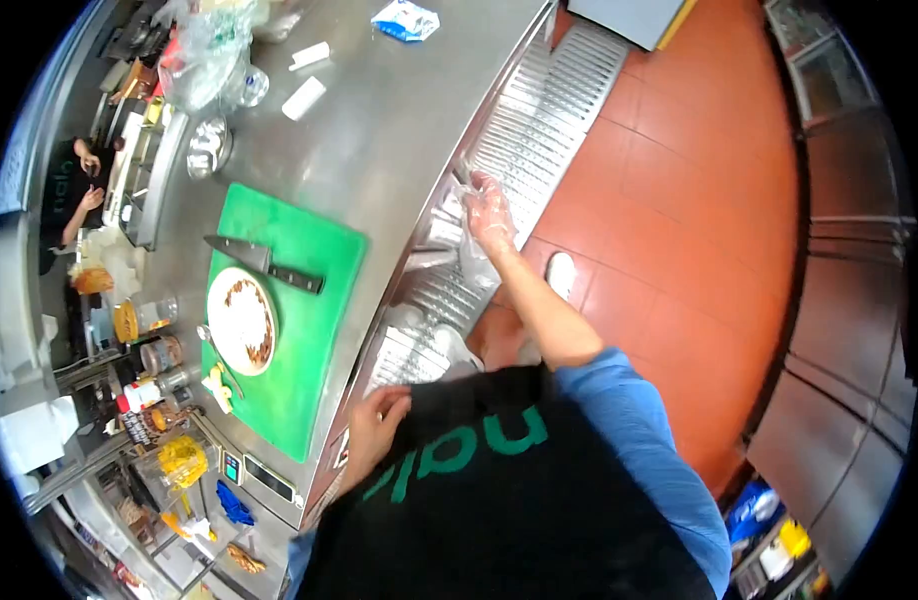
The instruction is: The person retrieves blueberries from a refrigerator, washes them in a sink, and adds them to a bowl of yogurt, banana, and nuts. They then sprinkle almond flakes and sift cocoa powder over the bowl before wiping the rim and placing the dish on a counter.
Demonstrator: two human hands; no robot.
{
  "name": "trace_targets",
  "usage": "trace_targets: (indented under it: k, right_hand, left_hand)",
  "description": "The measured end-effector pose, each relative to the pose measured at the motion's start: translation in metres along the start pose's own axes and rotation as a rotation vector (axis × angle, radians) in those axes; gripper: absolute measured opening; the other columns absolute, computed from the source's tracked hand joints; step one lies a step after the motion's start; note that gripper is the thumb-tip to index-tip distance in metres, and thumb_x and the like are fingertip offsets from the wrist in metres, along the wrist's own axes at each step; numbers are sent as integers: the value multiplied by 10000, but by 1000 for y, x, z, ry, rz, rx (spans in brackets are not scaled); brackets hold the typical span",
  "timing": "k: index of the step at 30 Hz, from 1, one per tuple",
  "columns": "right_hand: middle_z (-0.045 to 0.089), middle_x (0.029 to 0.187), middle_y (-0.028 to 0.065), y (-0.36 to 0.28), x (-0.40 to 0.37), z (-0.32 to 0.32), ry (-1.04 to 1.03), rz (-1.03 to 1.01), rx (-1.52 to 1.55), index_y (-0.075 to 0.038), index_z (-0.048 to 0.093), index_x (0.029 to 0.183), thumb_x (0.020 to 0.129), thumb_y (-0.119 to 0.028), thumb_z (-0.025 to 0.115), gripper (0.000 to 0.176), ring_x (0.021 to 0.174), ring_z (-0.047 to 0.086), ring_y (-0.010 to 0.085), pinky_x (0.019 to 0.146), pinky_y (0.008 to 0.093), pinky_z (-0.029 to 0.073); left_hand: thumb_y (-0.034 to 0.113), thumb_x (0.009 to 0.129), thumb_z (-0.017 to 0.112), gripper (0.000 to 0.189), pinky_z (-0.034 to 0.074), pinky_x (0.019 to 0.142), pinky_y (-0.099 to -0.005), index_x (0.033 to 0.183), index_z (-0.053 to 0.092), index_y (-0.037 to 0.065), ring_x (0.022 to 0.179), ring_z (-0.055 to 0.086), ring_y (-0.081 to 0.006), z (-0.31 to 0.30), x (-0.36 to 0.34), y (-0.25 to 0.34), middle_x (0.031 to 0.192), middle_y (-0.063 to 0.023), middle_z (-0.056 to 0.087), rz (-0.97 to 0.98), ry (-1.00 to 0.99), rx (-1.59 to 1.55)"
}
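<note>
My right hand (pixel 490 214), in a loose clear plastic glove, reaches to the metal front below the counter's edge. Its fingers are bent, and whatever they grip is hard to make out. Thin clear plastic (pixel 475 258) hangs beside the wrist. Close to the apron (pixel 479 470), my bare left hand (pixel 377 425) is loosely curled, with a gap between thumb and fingers and nothing visible in it. On the green cutting board (pixel 314 330) lie a knife (pixel 264 263), a round white plate (pixel 241 318) with brown bits around a white middle, and a spoon (pixel 221 362).
The steel counter (pixel 379 120) holds a metal bowl (pixel 209 146), plastic bags (pixel 207 60), two white pieces (pixel 304 98), a blue packet (pixel 406 20) and a scale (pixel 269 478). Several jars (pixel 159 355) line its far side. A slatted metal surface (pixel 554 110) borders the red tiled floor (pixel 699 200).
</note>
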State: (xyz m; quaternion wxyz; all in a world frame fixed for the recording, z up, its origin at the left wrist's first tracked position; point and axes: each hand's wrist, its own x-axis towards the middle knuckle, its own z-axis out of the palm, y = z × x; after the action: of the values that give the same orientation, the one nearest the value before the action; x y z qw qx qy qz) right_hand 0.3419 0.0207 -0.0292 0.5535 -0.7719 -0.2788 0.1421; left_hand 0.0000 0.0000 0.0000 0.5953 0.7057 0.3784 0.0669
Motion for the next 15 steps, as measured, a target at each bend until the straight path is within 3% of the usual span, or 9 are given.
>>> trace_targets:
  k: [1, 2, 3, 7, 8, 11, 13, 14, 15]
  right_hand:
    - [538, 1149, 213, -10, -4, 19, -107, 131, 122, -25, 516, 1166, 839, -285, 509, 418, 1049, 536, 319, 893, 400, 412]
    - [552, 1118, 182, 38, -6, 64, -7, -472, -166, -17, 577, 1051, 863, -226, 451, 308, 1021, 529, 340, 883, 416, 413]
    - [566, 1081, 152, 64, -76, 73, -62, -26, 49, -23, 596, 982, 860, -179, 438, 254, 1002, 527, 341, 891, 411, 414]
    - [586, 1006, 129, 67, -94, 51, -63, -363, 31, -32, 587, 956, 855, -172, 460, 214, 984, 541, 313, 889, 377, 429]
    - [590, 932, 124, 64, -96, 34, -118, -282, 47, -34, 587, 918, 844, -157, 483, 177, 914, 555, 307, 812, 382, 444]
    - [574, 816, 113, 80, -110, -43, -86, -238, 163, -33, 582, 862, 833, -181, 526, 160, 795, 555, 304, 695, 388, 444]
    - [559, 810, 125, 111, -121, -116, -158, -68, 148, -31, 583, 859, 819, -201, 550, 177, 793, 544, 299, 727, 382, 450]
    - [573, 897, 120, 121, -124, -168, -277, 103, 76, -34, 583, 855, 835, -198, 559, 168, 845, 553, 265, 786, 382, 454]
    - [573, 1019, 109, 136, -132, -199, -57, 350, 210, -25, 590, 898, 860, -216, 563, 197, 927, 554, 236, 848, 362, 448]
  left_hand:
    - [75, 847, 591, 161, 502, 687, -262, 979, 613, -13, 722, 601, -127, -9, -20, -15, 794, -71, 637, -37, 72, 10]
    - [69, 844, 592, 156, 500, 680, -251, 969, 612, -23, 706, 596, -119, -16, -44, -27, 785, -67, 633, -78, 128, -121]
    - [63, 841, 593, 152, 498, 673, -241, 959, 612, -32, 691, 592, -111, -4, -94, 44, 775, -63, 630, -359, 184, -104]
    - [54, 834, 603, 150, 478, 675, -239, 956, 608, -33, 725, 584, -108, 27, -35, 93, 783, -54, 624, -395, 245, 199]
    - [50, 832, 604, 144, 457, 684, -231, 955, 609, -25, 732, 571, -100, 35, -13, 101, 784, -40, 615, -244, 277, 179]
    - [58, 835, 603, 155, 440, 701, -220, 973, 604, -14, 730, 548, -79, 65, 69, 128, 786, -5, 591, -165, 226, 224]
    - [74, 824, 617, 198, 441, 734, -228, 1013, 604, 17, 756, 554, -83, 91, 107, 135, 808, -3, 599, -155, 50, 388]
    - [74, 824, 617, 198, 441, 734, -228, 1013, 604, 17, 756, 554, -83, 107, 122, 130, 808, -3, 599, -169, 45, 394]
    - [78, 814, 625, 225, 440, 755, -232, 1033, 601, 34, 779, 563, -93, 124, 133, 125, 822, -17, 607, -131, -68, 446]
